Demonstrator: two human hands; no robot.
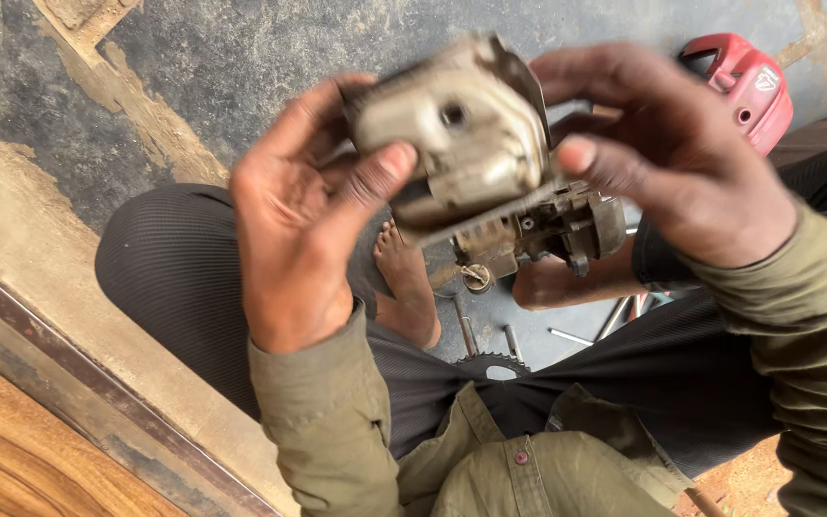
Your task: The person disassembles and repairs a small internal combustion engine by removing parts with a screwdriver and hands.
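Engine part (476, 144) held up between left hand (303, 215) and right hand (681, 153)

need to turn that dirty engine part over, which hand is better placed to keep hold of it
Probably the left hand: its thumb and fingers wrap the pale cover of the engine part from the side. The right hand only touches the far edge with its fingertips, so it looks freer to turn.

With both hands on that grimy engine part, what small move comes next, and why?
Probably a slight turn of the engine part toward the camera: left hand and right hand grip it at opposite sides in mid-air, and its lower fittings face away.
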